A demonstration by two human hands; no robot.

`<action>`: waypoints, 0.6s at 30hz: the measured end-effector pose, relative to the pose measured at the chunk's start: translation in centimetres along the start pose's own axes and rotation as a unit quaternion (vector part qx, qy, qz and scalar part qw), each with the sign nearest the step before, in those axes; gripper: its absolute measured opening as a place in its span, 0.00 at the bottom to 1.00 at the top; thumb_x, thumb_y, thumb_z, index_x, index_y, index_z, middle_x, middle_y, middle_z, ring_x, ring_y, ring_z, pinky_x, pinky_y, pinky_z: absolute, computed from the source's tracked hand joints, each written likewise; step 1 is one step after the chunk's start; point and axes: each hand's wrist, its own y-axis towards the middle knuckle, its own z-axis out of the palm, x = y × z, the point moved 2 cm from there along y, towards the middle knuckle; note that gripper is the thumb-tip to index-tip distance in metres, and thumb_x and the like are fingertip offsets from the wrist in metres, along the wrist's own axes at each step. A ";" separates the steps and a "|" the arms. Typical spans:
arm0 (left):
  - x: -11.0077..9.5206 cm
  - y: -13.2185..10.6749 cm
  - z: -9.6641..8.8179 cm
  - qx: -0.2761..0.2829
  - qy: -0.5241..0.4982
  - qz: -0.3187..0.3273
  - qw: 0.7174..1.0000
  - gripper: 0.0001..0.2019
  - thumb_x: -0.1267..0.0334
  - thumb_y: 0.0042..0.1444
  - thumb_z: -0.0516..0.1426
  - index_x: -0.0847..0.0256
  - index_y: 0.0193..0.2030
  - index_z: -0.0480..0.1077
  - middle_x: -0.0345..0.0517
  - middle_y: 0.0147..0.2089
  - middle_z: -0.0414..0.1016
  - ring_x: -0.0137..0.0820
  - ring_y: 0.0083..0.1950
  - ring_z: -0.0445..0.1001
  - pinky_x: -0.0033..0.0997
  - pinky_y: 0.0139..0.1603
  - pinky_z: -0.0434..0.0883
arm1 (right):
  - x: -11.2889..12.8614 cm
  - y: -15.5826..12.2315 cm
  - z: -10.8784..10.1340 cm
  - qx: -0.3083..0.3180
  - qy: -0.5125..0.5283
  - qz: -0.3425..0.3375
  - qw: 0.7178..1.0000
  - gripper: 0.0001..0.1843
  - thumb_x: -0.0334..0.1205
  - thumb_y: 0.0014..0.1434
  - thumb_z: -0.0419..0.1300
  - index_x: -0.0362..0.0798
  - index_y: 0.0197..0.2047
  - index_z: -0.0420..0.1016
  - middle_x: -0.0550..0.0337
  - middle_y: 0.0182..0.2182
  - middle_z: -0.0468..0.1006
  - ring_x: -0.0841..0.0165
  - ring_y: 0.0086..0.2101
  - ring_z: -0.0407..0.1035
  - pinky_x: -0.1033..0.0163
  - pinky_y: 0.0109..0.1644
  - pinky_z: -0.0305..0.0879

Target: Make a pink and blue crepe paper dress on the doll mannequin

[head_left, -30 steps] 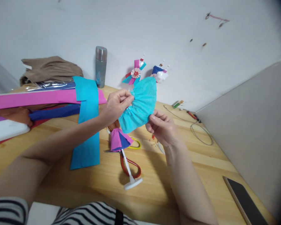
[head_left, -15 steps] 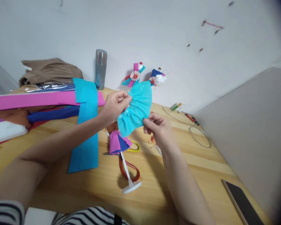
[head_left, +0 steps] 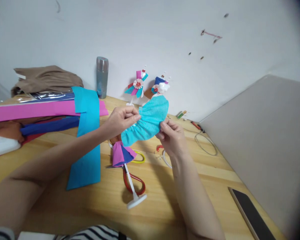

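Note:
Held up in front of me is a gathered piece of turquoise crepe paper [head_left: 150, 116], fanned out from its pleated edge. My left hand [head_left: 122, 120] pinches the gathered edge between thumb and fingers. At the lower right, my right hand [head_left: 172, 135] grips the outer rim. Below the paper lies a small figure with a pink and blue paper skirt [head_left: 122, 154] and a white stick with a round base [head_left: 136, 200]. Partly under it are scissors with red handles [head_left: 141, 182]; a yellow loop [head_left: 140, 157] shows beside the skirt.
Turquoise strips [head_left: 88, 163] and a pink roll [head_left: 40, 111] lie at left, below brown cloth [head_left: 50, 78]. A bottle [head_left: 102, 78] and two decorated figures, one with a paper flower [head_left: 138, 84], stand by the wall. A phone [head_left: 251, 213] lies right, a thin cable [head_left: 202, 146] farther back.
The turquoise paper has spread wider and tilted, its outer rim moving right with my right hand. My left hand keeps its pinch. The whole view has shifted slightly.

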 end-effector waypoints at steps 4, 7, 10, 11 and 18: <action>0.1 0.0 0.0 0.011 -0.005 -0.008 1.000 0.14 0.54 0.53 0.62 0.62 0.28 0.67 0.34 0.20 0.60 0.21 0.20 0.57 0.22 0.20 0.53 | 0.2 0.0 -0.2 0.015 0.008 0.007 1.000 0.26 0.59 0.43 0.71 0.50 0.19 0.64 0.68 0.16 0.58 0.75 0.18 0.51 0.65 0.22 0.42; 0.4 -0.1 0.2 0.029 0.002 -0.017 0.999 0.13 0.55 0.54 0.61 0.62 0.28 0.67 0.34 0.19 0.61 0.21 0.20 0.57 0.21 0.20 0.54 | 0.3 0.1 -0.4 -0.013 0.002 0.001 1.000 0.26 0.60 0.40 0.73 0.50 0.22 0.68 0.68 0.17 0.60 0.76 0.19 0.54 0.66 0.22 0.42; 0.5 -0.2 0.4 0.037 0.012 -0.024 0.999 0.13 0.54 0.55 0.60 0.62 0.29 0.69 0.35 0.19 0.62 0.22 0.20 0.59 0.21 0.20 0.56 | 0.4 0.2 -0.5 -0.015 0.022 0.003 1.000 0.27 0.57 0.38 0.75 0.48 0.20 0.65 0.71 0.15 0.55 0.79 0.17 0.50 0.67 0.21 0.41; 0.5 -0.3 0.4 0.038 0.015 -0.025 0.999 0.12 0.54 0.55 0.60 0.62 0.30 0.69 0.36 0.20 0.63 0.22 0.21 0.60 0.21 0.21 0.57 | 0.5 0.2 -0.4 -0.003 0.034 0.008 0.999 0.28 0.56 0.38 0.75 0.48 0.19 0.63 0.72 0.15 0.53 0.79 0.17 0.48 0.68 0.21 0.41; 0.2 -0.1 0.3 0.031 0.044 0.016 0.998 0.11 0.56 0.54 0.59 0.62 0.28 0.70 0.35 0.19 0.61 0.21 0.21 0.57 0.22 0.21 0.55 | 0.6 0.5 -0.9 0.032 0.045 0.007 0.998 0.31 0.61 0.41 0.72 0.49 0.18 0.59 0.70 0.15 0.52 0.78 0.17 0.45 0.67 0.20 0.40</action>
